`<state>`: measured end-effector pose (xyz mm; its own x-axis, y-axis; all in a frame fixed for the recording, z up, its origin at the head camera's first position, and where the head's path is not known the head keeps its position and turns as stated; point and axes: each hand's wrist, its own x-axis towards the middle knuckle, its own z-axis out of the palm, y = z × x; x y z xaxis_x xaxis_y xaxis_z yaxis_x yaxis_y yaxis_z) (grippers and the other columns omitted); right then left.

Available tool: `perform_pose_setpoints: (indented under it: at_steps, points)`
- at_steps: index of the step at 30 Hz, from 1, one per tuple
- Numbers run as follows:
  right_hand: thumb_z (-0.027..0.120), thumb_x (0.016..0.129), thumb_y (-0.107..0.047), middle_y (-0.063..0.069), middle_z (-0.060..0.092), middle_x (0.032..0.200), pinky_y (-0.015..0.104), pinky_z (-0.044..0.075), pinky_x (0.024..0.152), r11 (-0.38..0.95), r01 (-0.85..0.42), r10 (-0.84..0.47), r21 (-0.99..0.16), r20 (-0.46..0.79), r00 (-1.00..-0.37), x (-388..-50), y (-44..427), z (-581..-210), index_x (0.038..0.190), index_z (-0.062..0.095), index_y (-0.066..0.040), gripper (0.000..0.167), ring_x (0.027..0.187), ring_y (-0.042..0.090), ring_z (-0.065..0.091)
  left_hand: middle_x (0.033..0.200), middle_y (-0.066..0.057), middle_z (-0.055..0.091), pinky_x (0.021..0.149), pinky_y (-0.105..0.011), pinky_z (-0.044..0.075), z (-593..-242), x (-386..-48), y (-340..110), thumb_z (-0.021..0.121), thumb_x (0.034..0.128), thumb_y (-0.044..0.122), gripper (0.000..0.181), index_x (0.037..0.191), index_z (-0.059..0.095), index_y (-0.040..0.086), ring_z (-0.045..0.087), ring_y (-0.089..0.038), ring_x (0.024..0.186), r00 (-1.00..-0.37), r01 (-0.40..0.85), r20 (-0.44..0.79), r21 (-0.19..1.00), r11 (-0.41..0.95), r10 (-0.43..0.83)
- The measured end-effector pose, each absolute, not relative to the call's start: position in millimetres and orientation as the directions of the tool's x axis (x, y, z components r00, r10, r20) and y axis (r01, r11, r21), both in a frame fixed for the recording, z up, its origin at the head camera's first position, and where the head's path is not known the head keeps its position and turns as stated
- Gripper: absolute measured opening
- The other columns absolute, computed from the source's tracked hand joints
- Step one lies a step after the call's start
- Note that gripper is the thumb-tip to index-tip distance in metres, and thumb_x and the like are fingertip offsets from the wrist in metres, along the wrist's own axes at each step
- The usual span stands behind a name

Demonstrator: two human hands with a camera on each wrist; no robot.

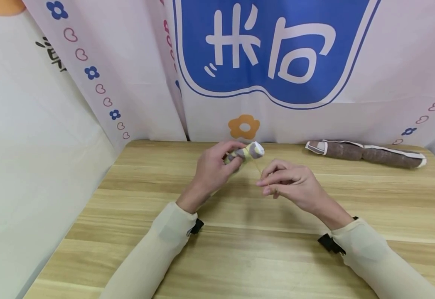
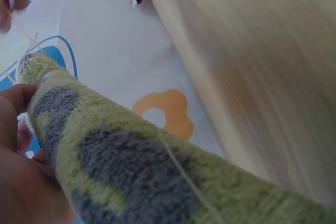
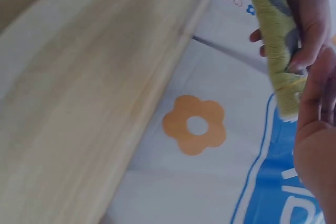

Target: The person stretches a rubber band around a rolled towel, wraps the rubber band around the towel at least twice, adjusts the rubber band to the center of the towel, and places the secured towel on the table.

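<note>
My left hand grips a rolled towel, yellow-green with grey patches, above the back of the table. Its fingers and thumb wrap the roll just behind the narrowed, white-edged end. A thin pale string stretches from near that end to my right hand, which pinches it between thumb and fingertips. Another length of string runs along the towel's side in the left wrist view. Much of the roll is hidden behind my left hand in the head view.
A brown rolled towel with white edging, cinched at its middle, lies along the back right of the wooden table. Directly behind the table hangs a printed cloth with a blue emblem and flowers.
</note>
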<state>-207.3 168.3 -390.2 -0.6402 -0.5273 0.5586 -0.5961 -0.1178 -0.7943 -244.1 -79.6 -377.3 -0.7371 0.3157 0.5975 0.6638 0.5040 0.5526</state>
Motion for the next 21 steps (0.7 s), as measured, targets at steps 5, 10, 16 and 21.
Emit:
perform_pose_setpoints:
  at_steps: [5, 10, 16, 21]
  points:
    - [0.078, 0.095, -0.019, 0.010, 0.065, 0.103, 0.026, 0.049, 0.076, -0.227, -0.714, -0.470, -0.662, 0.717, -0.515, -201, 159, -385, 0.108, 0.083, -0.002, 0.022, 0.096, 0.021, 0.058, 0.108, -0.005, 0.075, 0.062, -0.032, 0.044, -378, -243, -76, 0.074, 0.0970, 0.008, 0.022, 0.119, 0.077, 0.009, 0.055, -0.015, 0.072, -0.750, 0.651, 0.570, 0.549, 0.524, 0.336]
    - [0.074, 0.097, -0.025, 0.011, 0.064, 0.109, 0.024, 0.047, 0.072, -0.278, -0.745, -0.328, -0.606, 0.789, -0.520, -194, 153, -382, 0.122, 0.078, 0.002, 0.036, 0.093, 0.019, 0.054, 0.110, -0.005, 0.075, 0.062, -0.032, 0.045, -378, -242, -75, 0.074, 0.0978, 0.009, 0.022, 0.120, 0.077, 0.010, 0.055, -0.015, 0.071, -0.767, 0.635, 0.547, 0.567, 0.524, 0.336]
    - [0.076, 0.094, -0.027, 0.014, 0.063, 0.108, 0.022, 0.051, 0.060, -0.197, -0.693, -0.099, -0.693, 0.717, -0.690, -192, 151, -383, 0.140, 0.065, 0.003, 0.056, 0.079, 0.013, 0.056, 0.107, -0.005, 0.074, 0.062, -0.032, 0.044, -379, -241, -75, 0.073, 0.0978, 0.010, 0.023, 0.121, 0.077, 0.009, 0.057, -0.016, 0.073, -0.765, 0.635, 0.559, 0.576, 0.515, 0.318]
    - [0.078, 0.094, -0.012, 0.011, 0.066, 0.117, 0.022, 0.056, 0.063, 0.045, -0.609, -0.003, -0.792, 0.610, -0.792, -192, 150, -386, 0.145, 0.065, -0.008, 0.053, 0.079, 0.011, 0.063, 0.105, -0.006, 0.074, 0.062, -0.034, 0.044, -381, -242, -77, 0.072, 0.0960, 0.009, 0.024, 0.119, 0.076, 0.009, 0.056, -0.017, 0.072, -0.762, 0.629, 0.586, 0.567, 0.532, 0.277]
